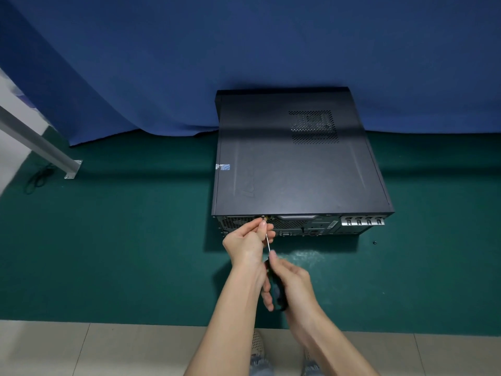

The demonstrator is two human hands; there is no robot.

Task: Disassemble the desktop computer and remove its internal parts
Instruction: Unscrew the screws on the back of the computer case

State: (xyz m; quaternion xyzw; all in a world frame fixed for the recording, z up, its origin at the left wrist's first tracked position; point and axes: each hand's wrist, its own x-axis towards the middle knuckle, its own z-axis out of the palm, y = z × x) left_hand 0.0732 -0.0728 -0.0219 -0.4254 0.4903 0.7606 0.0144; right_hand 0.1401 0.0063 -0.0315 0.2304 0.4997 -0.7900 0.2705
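Sticker [222,167]: blue, unreadable, computer [295,164] left edge.
Left hand [246,244]: pinches screwdriver [267,242] shaft.
Right hand [291,280]: grips handle.
Mat [122,240]: open leftward.

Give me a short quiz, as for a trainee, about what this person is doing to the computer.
1. True or false: the computer case already has its top panel off.
2. The left hand pinches the screwdriver near its tip. What grips the handle? A) a clamp B) the right hand C) nothing
3. Fill in: the case lies on a ___ mat.
Key: 1 false; 2 B; 3 green.
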